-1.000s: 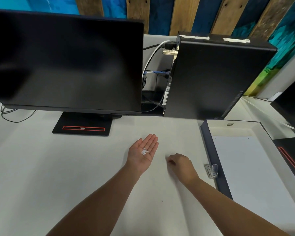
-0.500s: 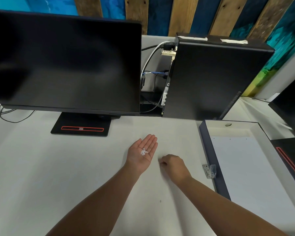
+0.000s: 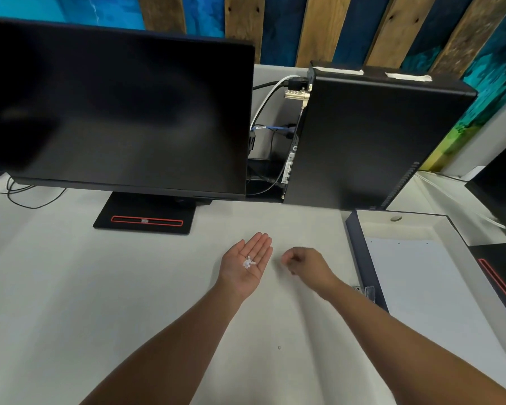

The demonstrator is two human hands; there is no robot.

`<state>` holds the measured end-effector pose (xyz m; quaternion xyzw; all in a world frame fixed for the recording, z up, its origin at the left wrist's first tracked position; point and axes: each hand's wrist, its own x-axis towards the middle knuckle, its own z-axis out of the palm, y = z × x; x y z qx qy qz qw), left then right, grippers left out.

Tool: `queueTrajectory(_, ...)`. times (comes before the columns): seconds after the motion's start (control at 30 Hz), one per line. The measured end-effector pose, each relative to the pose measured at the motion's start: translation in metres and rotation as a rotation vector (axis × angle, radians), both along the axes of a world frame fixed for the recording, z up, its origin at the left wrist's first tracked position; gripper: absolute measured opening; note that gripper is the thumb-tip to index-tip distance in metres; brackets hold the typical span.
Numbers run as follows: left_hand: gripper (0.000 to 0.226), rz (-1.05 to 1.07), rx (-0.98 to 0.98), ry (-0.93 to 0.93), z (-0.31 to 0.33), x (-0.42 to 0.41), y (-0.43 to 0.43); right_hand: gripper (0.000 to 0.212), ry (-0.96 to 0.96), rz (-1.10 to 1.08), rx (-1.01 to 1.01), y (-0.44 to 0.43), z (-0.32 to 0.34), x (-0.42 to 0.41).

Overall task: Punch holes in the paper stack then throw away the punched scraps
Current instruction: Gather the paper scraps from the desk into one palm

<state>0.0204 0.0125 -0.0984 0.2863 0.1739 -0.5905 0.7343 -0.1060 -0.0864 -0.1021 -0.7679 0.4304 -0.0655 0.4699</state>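
My left hand (image 3: 247,267) lies palm up over the white table, fingers straight. A small heap of white punched scraps (image 3: 248,263) rests in its palm. My right hand (image 3: 307,264) hovers just right of it, blurred, fingertips pinched together and pointing at the left palm. I cannot see anything between those fingertips. The white paper stack (image 3: 421,293) lies flat in an open box (image 3: 362,258) at the right, with tiny holes along its far edge. One tiny speck (image 3: 279,347) lies on the table between my forearms.
A black monitor (image 3: 117,112) on its stand (image 3: 146,214) fills the back left. Behind the hands stands a black computer tower (image 3: 371,141) with cables (image 3: 270,103). A small clear-and-metal clip (image 3: 365,292) sits at the box's left edge. Another dark screen (image 3: 503,182) stands far right.
My right hand has slid left across the table and risen slightly toward my left palm. The left hand has stayed palm up with the scraps.
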Motion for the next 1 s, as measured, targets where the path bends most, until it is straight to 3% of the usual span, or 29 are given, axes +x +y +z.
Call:
queueTrajectory(0.13,0.038,-0.001,0.018,-0.013,-0.001,-0.004,-0.002,0.016,-0.103,0.077,0.087,0.002,0.043,0.015)
queueTrajectory(0.4,0.038,-0.015,0.049,-0.041,0.003,-0.008,-0.009,0.021,0.034,0.216,-0.123,0.019,0.057,0.045)
queueTrajectory(0.7,0.038,-0.011,0.024,-0.040,0.004,-0.005,-0.008,0.015,0.063,0.129,-0.104,0.016,0.055,0.049)
queueTrajectory(0.83,0.038,-0.005,0.011,-0.017,0.002,-0.005,-0.009,0.034,0.052,0.121,-0.133,0.015,0.060,0.044)
queueTrajectory(1.0,0.039,-0.017,-0.002,-0.037,0.002,-0.005,-0.009,0.020,-0.033,0.059,-0.046,0.008,0.054,0.036)
